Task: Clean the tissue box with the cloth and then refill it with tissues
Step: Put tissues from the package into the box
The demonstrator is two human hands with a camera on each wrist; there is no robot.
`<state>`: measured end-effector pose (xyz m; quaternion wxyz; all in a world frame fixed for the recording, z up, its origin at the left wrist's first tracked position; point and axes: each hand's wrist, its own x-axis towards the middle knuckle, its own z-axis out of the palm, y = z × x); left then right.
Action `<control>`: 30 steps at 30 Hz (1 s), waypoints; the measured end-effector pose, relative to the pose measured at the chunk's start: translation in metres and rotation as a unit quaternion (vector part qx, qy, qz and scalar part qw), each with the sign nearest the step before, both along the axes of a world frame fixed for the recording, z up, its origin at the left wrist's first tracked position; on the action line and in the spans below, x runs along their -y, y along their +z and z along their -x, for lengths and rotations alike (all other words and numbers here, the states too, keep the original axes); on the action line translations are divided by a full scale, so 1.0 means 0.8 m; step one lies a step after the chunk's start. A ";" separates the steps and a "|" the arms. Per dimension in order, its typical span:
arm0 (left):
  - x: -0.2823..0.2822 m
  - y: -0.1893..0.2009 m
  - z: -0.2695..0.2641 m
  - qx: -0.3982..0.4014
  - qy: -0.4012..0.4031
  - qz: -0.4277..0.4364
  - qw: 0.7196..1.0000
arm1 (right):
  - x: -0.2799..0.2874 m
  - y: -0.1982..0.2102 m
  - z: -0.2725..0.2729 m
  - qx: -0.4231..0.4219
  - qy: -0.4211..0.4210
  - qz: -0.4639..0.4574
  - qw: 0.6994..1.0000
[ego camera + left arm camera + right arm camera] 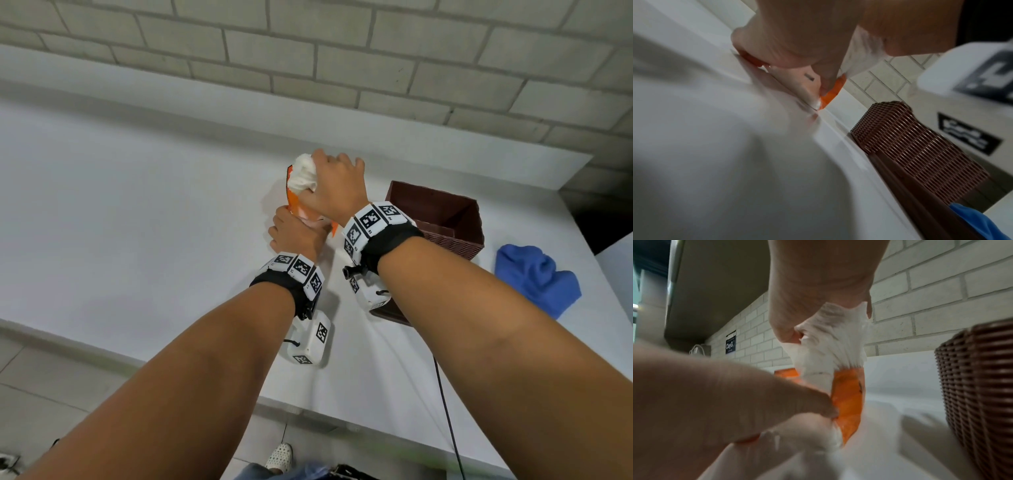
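Right hand has its grip clamped on white tissues; left hand pinches the orange packet. Brown tissue box at three o'clock on the bench.

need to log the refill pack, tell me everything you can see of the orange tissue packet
The orange tissue packet is a soft, glossy plastic wrapper, orange with white areas, crumpled and standing roughly on end on the white table, left of the brown woven tissue box. The left hand grips its lower end. A wad of white tissues sticks out of its top, gripped by the right hand. Any print is too blurred to read.
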<state>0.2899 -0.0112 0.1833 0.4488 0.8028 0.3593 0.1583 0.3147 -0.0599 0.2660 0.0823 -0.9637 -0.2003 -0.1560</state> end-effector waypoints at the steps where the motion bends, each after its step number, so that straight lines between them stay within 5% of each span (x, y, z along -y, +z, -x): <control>1: -0.001 -0.001 0.001 0.001 -0.005 0.000 1.000 | 0.002 0.005 0.001 0.002 -0.004 -0.010 1.000; 10: -0.010 0.015 0.014 -0.032 -0.028 0.013 0.999 | 0.021 0.058 0.009 -0.044 -0.049 -0.153 0.986; 17: -0.017 0.025 0.035 -0.071 -0.081 -0.005 0.994 | 0.045 0.082 0.012 -0.102 -0.069 -0.328 0.937; 19: -0.026 0.032 0.042 -0.028 -0.082 0.000 0.996 | 0.057 0.089 0.011 -0.112 -0.066 -0.389 0.912; 22: -0.036 0.054 0.061 0.171 -0.124 0.001 0.977 | 0.076 0.099 0.014 -0.139 -0.059 -0.473 0.868; 25: -0.036 0.092 0.059 0.256 -0.180 0.098 0.945 | 0.095 0.107 0.022 -0.188 -0.055 -0.553 0.809; 30: -0.035 0.147 0.023 0.127 -0.277 0.370 0.877 | 0.127 0.109 0.026 -0.292 -0.042 -0.628 0.720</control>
